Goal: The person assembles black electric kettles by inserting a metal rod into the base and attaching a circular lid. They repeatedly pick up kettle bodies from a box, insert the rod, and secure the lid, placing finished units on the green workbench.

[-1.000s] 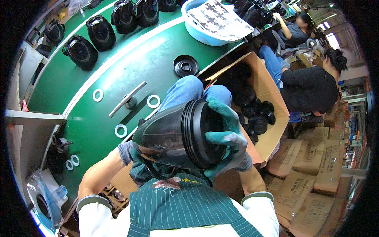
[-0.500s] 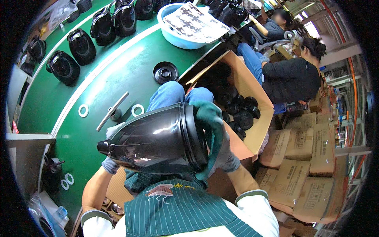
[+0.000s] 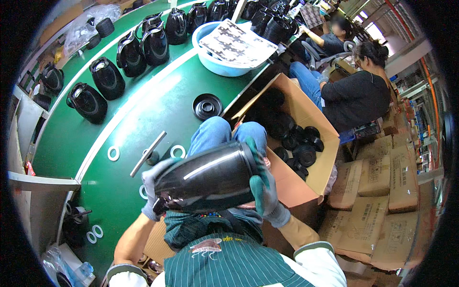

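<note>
Across my lap I hold a glossy black jug body (image 3: pixel 210 179) on its side, its narrow spout end to the left and its wide ringed end to the right. My left hand (image 3: pixel 155 184), in a grey glove, is closed round the spout end. My right hand (image 3: pixel 264 189), in a green and grey glove, grips the wide end, its fingers along the edge. Just beyond my left hand, a metal bar (image 3: pixel 148 154) stands on a short post on the green table (image 3: pixel 158 105). White rings (image 3: pixel 177 151) lie near it. A round black part (image 3: pixel 207 106) sits farther off.
Several black jugs (image 3: pixel 107 78) line the table's far side. A blue basin (image 3: pixel 222 67) has patterned sheets across it. An open carton (image 3: pixel 318 165) of round black parts stands beside my right knee. Stacked cartons (image 3: pixel 368 210) are at right, and a seated person (image 3: pixel 356 98) works beyond.
The jug has rolled in my hands and its spout end has dipped. My left hand now shows round that end, and my right fingers have shifted along the wide end. The view has shifted slightly.
</note>
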Available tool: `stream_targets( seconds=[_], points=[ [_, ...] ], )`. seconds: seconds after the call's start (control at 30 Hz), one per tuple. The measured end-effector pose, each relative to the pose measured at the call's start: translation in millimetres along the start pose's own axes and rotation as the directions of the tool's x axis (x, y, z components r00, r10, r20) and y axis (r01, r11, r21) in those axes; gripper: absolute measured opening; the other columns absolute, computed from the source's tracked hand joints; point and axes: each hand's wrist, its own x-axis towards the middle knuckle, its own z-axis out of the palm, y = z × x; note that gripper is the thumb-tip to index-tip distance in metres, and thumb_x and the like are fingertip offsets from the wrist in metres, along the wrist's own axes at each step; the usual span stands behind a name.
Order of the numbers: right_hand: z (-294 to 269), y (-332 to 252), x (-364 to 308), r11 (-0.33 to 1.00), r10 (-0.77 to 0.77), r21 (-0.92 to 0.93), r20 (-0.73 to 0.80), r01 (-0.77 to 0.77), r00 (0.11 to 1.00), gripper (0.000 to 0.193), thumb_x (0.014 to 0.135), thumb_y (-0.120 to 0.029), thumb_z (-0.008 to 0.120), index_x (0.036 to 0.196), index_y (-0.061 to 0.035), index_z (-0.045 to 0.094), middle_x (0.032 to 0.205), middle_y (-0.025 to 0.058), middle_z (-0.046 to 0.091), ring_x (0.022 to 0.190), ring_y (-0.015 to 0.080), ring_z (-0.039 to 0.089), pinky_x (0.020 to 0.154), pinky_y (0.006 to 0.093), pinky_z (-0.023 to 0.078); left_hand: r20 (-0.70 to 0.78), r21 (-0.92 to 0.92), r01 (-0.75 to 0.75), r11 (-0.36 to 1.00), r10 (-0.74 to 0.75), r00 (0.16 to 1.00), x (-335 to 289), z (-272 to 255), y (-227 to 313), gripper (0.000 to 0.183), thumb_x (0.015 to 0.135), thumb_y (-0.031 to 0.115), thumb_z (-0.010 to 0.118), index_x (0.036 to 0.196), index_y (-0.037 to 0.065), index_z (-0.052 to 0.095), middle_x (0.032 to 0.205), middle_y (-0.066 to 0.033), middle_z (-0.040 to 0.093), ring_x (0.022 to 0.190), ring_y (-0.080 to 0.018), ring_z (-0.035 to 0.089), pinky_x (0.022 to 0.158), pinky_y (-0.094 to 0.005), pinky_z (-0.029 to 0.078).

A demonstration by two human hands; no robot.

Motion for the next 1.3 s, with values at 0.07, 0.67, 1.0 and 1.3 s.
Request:
stream_targets(
  seconds=[0.07,0.67,1.0,1.3],
  points=[
    [3.8,5.8,-15.0,0.998,-0.064,-0.03,-0.038,0.062,0.997,0.104,0.092,-0.057,0.069,0.157,0.0103,0.024,0.163,0.0232,0.031,0.149,0.0303,0.035,0.122,0.0431,0.028,0.089,-0.07,0.179,0.981,-0.172,0.981,-10.0,2.1,4.5,0.034,0.079,0.018,0.073,0.106,-0.004,0.074,0.095,-0.0126,0.077,0.089,-0.0178,0.072,0.083,-0.0305,0.056],
    [-15.5,-14.7,30.5,0.701,-0.485,-0.395,0.347,0.594,0.803,0.081,0.079,-0.063,0.071,0.148,-0.0237,0.054,0.16,0.0283,0.028,0.146,0.048,0.032,0.116,0.0611,0.027,0.381,-0.24,0.687,0.686,-0.585,0.716,44.9,28.8,-93.9,0.017,0.089,0.009,0.069,0.103,0.001,0.074,0.094,-0.0037,0.071,0.088,-0.0144,0.065,0.075,-0.0299,0.053],
    [-33.5,61.0,39.3,0.804,0.099,0.588,0.007,-0.085,0.995,0.094,0.094,-0.033,0.07,0.163,-0.0049,0.013,0.166,0.0174,0.023,0.149,0.0327,0.035,0.123,0.0428,0.029,0.279,-0.139,0.617,0.774,-0.568,0.775,67.5,-5.7,-95.2,0.025,0.085,0.011,0.072,0.108,0.001,0.074,0.1,-0.0089,0.072,0.094,-0.0212,0.068,0.082,-0.0356,0.054],
    [-54.6,16.2,46.7,0.698,-0.534,-0.421,0.232,0.579,0.813,0.082,0.107,-0.053,0.039,0.164,-0.0056,0.006,0.172,0.016,0.004,0.157,0.0335,0.013,0.128,0.05,0.014,0.18,-0.191,0.449,0.873,-0.418,0.89,54.4,-13.5,-77.6,0.032,0.083,0.013,0.075,0.112,0.001,0.074,0.105,-0.0135,0.074,0.098,-0.0274,0.071,0.089,-0.0406,0.056]
  ],
)
